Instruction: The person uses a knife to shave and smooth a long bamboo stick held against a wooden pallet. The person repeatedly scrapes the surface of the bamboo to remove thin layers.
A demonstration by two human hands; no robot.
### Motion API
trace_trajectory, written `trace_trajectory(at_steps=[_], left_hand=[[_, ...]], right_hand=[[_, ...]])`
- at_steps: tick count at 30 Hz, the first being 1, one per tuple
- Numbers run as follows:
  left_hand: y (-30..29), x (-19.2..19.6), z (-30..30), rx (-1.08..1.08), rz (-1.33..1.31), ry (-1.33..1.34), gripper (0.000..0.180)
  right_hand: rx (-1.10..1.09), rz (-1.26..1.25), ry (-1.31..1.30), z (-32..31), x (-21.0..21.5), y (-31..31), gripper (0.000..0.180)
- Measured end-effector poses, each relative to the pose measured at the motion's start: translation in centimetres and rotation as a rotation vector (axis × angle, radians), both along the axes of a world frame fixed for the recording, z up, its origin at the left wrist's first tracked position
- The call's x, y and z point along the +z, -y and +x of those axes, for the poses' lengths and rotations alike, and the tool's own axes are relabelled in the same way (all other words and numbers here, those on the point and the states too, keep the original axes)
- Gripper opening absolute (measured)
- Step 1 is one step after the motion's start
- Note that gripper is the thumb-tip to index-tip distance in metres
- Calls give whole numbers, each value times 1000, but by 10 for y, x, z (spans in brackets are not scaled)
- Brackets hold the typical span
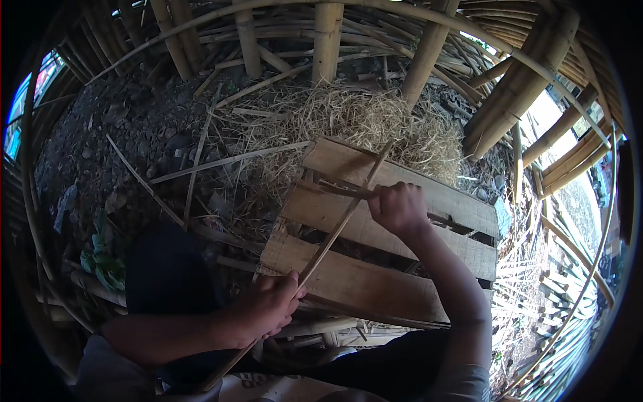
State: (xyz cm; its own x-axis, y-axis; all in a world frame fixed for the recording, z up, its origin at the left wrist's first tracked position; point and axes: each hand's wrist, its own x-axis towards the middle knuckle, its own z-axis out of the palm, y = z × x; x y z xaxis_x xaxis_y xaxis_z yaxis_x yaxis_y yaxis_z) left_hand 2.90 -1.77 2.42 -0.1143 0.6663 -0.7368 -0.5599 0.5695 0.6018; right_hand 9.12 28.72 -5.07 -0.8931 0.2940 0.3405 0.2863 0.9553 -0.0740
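One wooden pallet [375,281] lies flat at centre as a work rest. A heap of straw-like shavings [362,120] sits at 12 o'clock. The bamboo strip [335,234] runs diagonally over it. Left hand [268,305], 7 o'clock, is fisted on the strip's low end, steadying it. Right hand [398,208] grips a thin blade [335,189] against it. No containers visible.

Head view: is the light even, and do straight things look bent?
Head view: uneven light; the wooden pallet and straw pile are lit, the lower left lies in shadow, the openings at right are overexposed; bamboo poles curve toward the rim from fisheye distortion.
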Motion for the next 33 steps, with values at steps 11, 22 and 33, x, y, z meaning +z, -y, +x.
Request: trace_trajectory(at_steps=[11, 22, 33], left_hand=[[1, -3, 3, 24, 2, -21, 40], [-3, -3, 2, 10, -24, -10, 39], [-2, -6, 5, 18, -30, -35, 39]], right_hand=[[6, -5, -27, -2, -6, -15, 32], [97, 72, -84, 7, -14, -44, 29], [106, 59, -61, -7, -17, -46, 32]])
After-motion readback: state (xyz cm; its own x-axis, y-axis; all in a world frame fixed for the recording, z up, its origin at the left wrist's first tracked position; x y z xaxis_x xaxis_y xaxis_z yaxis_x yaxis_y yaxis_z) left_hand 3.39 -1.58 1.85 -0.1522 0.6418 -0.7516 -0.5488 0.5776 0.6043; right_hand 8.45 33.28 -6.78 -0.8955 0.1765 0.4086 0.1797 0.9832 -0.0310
